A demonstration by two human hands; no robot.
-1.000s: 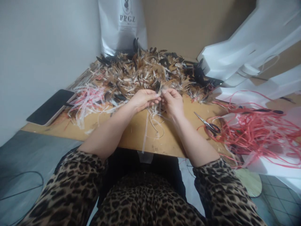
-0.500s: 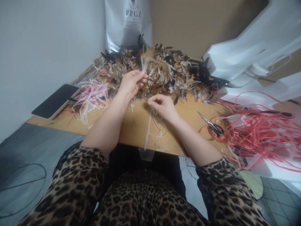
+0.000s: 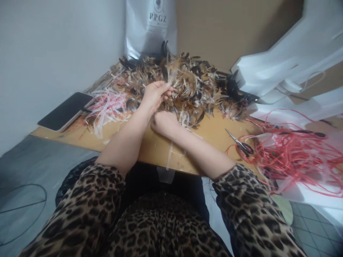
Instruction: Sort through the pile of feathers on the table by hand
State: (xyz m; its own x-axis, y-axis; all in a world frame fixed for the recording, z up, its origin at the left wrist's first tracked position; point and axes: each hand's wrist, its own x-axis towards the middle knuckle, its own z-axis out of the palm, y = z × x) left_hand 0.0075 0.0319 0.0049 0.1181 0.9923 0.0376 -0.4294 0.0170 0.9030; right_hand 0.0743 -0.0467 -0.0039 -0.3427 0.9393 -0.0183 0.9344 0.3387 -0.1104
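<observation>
My left hand [image 3: 158, 93] is closed in a pinch at the front of the feather pile [image 3: 206, 89]. From its fingertips rises a tuft of pale brown feathers [image 3: 173, 69]. Just below, my right hand [image 3: 165, 123] is curled shut beside the left wrist. Its fingertips are turned away from view, so what they hold, if anything, is hidden. A narrow clear strip [image 3: 169, 155] hangs down over the table's front edge beneath the right hand.
On the left lie a phone [image 3: 64, 110] and pink-white strips [image 3: 108, 107]. To the right are scissors [image 3: 242, 143] and a heap of red cords [image 3: 292, 157] by a white machine [image 3: 278, 57]. A silver bag [image 3: 152, 35] stands behind the feathers on the tan table [image 3: 214, 132].
My right hand has moved left and curled in towards the left wrist. The left hand keeps its pinch at the feathers. The view has shifted slightly.
</observation>
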